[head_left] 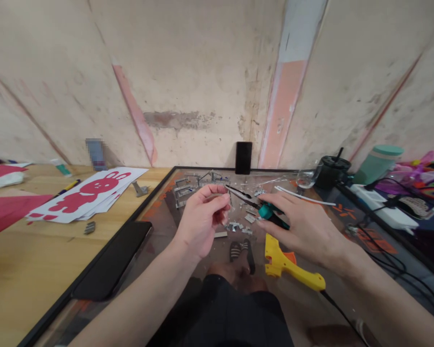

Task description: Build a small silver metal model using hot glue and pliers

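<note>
My right hand (296, 217) grips long-nose pliers (264, 210) by their teal and black handles, with the slim dark jaws pointing left. The tips reach the fingertips of my left hand (206, 209). That hand is closed in a pinch, and whatever lies between the fingers is too small to make out. Beneath the hands, small grey pieces (235, 226) are scattered on the glass table top (238, 284). Behind my left hand stand several small grey frame-like structures (183, 190). A yellow hot glue gun (292, 270) lies below my right hand.
A dark phone (114, 260) lies at the left edge of the glass; another black phone (243, 157) leans on the wall. Rabbit-print papers (94, 193) cover part of the wooden table (58, 265). At right are a clear glass (307, 176), a black cup (332, 171), a power strip (386, 207) and cables.
</note>
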{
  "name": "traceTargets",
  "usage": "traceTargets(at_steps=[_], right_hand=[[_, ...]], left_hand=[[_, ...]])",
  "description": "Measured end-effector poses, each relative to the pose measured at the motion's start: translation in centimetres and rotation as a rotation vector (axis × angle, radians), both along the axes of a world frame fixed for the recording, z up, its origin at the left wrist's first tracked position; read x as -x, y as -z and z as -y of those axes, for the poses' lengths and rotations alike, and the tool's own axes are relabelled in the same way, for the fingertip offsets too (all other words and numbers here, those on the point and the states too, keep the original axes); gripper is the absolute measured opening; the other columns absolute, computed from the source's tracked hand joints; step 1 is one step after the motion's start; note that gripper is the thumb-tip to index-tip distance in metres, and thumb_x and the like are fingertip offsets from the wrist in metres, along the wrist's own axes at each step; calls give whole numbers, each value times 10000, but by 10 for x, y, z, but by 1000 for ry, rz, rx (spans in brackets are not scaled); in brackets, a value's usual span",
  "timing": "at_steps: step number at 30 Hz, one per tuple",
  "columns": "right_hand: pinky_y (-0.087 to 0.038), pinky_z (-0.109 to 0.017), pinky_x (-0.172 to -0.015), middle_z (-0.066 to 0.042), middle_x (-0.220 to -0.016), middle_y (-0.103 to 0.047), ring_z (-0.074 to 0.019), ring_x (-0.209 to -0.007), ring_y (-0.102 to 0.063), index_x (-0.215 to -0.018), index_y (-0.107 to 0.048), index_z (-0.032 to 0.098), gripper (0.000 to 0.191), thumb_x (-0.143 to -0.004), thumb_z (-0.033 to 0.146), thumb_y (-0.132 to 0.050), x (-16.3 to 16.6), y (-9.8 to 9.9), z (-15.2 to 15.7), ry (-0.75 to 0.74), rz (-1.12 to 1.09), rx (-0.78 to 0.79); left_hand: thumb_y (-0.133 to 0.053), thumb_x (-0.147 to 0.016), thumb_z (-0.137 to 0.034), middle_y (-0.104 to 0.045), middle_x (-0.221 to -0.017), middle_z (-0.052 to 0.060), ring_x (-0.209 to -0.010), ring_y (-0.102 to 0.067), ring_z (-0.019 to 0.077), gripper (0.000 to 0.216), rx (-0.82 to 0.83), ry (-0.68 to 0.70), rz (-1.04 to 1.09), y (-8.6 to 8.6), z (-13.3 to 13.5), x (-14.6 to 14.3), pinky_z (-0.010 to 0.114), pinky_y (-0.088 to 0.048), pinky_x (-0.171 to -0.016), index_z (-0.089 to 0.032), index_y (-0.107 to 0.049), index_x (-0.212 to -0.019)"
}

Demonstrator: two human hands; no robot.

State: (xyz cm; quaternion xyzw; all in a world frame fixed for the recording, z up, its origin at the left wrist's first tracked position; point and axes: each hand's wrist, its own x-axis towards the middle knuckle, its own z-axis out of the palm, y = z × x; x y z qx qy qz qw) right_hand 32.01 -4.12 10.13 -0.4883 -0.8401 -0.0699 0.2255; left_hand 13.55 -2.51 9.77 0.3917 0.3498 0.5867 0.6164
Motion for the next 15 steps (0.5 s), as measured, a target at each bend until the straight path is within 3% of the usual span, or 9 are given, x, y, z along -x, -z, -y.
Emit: traceTargets(at_steps=[15], right_hand=[[-507,-412,-769,-100,-1053,-658,-269,-916,-633,-1130,-561,156,372,-811,345,-528,-2,-2,1,-24,-107,41]], left_hand=[[-670,-628,-154,-516,-494,-48,-407,-426,37,115,-14,-35,-60,2,-3,1,150,-331,-395,-130,-562,-658]])
